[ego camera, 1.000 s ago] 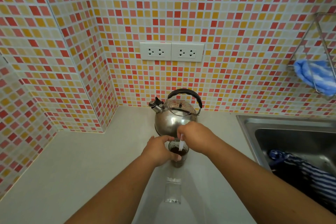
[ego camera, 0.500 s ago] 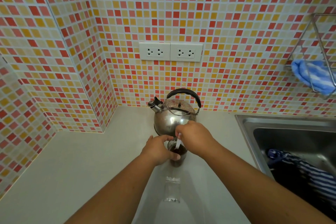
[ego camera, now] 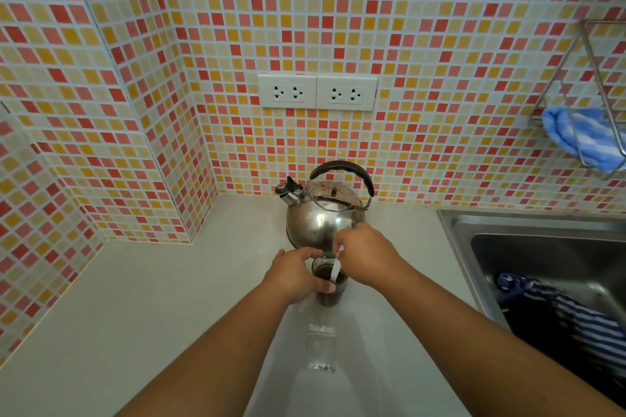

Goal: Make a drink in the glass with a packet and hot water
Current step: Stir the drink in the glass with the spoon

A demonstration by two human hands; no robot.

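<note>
A small glass with dark brown drink stands on the pale counter in front of the steel kettle. My left hand wraps around the glass from the left. My right hand hovers over its rim and pinches a thin white stirrer that dips into the liquid. An empty clear packet lies flat on the counter, nearer to me than the glass.
A steel sink at the right holds a blue striped cloth. A wire rack with a blue cloth hangs on the tiled wall. Two white sockets sit above the kettle. A tiled corner juts out at the left.
My right hand has shifted slightly over the glass, tilting the white stirrer in the drink. My left hand stays on the glass.
</note>
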